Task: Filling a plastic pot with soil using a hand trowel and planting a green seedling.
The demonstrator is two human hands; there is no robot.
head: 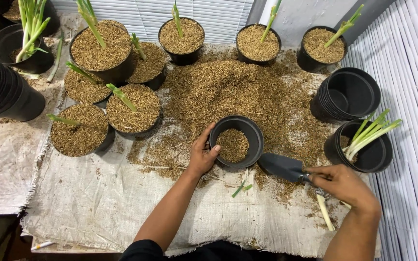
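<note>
**A trowel at the rim of a half-filled pot**

We hold a small black pot (236, 141) with our left hand (203, 155), the fingers (214, 149) clasped over its near-left rim, thumb on the lip. The pot stands upright on the woven sack (97, 203) that covers the table, mouth up, at the near edge of the loose husk heap (233, 92). It is round and dark, with brown husk filling only its lower part, so the inner wall shows above the fill.

Our right hand (342, 184) is clenched around the handle of a dark grey trowel (282, 166). The trowel's long axis runs nearly level from right to left, tilting a little upward toward the left, and its blade tip points at the pot's near-right rim, just beside it or touching; we cannot tell which. The blade looks flat and bare of husk on the face we see.

To the right stand a black pot holding cut green stalks (369, 133) and, behind it, a stack of empty pots (349, 94). On the left, filled pots with single green shoots (134, 107) cluster close together, with another lying stack of pots (3, 94) at the far left. A pale stalk piece (325, 212) lies under our right wrist. The sack's near edge runs just below our forearms; bare sack lies open to the near left, well apart from the pots.
</note>
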